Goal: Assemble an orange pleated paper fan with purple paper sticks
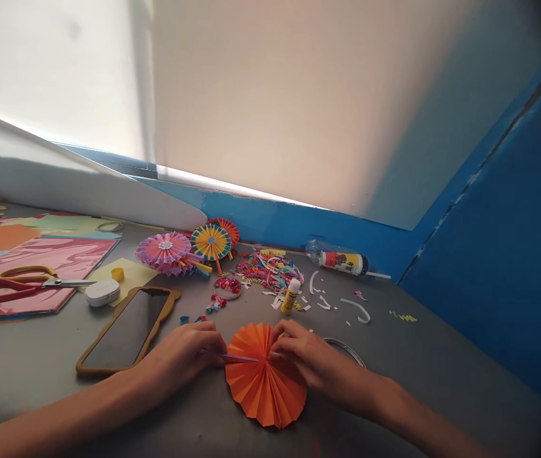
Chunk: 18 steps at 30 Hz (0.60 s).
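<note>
**Two hands flanked an orange paper rosette (265,381)**

Biggest thing there: the grey table (389,375), with a phone (130,327) in a brown case on it, off to the left. And right up front, near the person, sat the rosette, squarely between the hands! Being round, it had no long axis; its pleats fanned out from a tight centre, crisp and bright, to a zigzag rim. The right hand (301,356) was the nearer one, lapping over the upper right, its fingertips beside the centre; pinching or merely pressing, I couldn't tell. The left hand (203,346) was at the left rim, apart from the right, finger and thumb closed on a slim purple stick (244,359). That was the line to watch: the stick ran crosswise over the pleats, its tip pointing at the centre. Just beyond the rosette, a yellow glue stick (290,298) stood upright, white cap on top.
</note>
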Tool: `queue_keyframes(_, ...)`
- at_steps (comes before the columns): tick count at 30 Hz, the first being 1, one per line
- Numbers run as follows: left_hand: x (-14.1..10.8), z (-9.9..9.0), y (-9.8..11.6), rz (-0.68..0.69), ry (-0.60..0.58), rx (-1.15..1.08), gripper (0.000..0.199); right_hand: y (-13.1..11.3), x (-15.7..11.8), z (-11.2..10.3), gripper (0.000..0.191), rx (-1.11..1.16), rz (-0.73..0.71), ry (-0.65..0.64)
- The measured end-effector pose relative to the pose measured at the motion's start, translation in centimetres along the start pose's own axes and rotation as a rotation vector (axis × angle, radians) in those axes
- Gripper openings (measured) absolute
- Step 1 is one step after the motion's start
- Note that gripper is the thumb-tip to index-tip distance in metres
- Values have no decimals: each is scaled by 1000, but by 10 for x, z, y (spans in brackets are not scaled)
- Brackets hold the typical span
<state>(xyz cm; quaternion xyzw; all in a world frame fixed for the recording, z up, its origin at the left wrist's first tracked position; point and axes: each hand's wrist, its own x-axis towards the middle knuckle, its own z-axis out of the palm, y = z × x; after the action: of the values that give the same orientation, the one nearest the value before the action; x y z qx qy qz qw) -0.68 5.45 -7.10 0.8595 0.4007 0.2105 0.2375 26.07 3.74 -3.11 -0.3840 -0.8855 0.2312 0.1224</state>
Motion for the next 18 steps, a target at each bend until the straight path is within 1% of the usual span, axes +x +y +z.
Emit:
queue_keyframes(3, 0, 1, 1, 10, -2, -3, 11, 0, 8, 3, 20, -35, -51, 26)
queue_keyframes(9, 0, 3, 1, -12, 9, -6, 10, 2, 22, 11, 23, -113, -140, 5)
queue_keyframes(14, 0, 6, -4, -19, 0, -54, 11, 6, 19, 7, 22, -132, -125, -48)
queue_keyframes(16, 0, 7, -4, -11, 0, -67, 13, 6, 18, 7, 22, -127, -127, -50)
queue_keyframes(18, 0, 6, -4, 7, 25, -81, 16, 3, 19, 7, 22, -119, -132, -29)
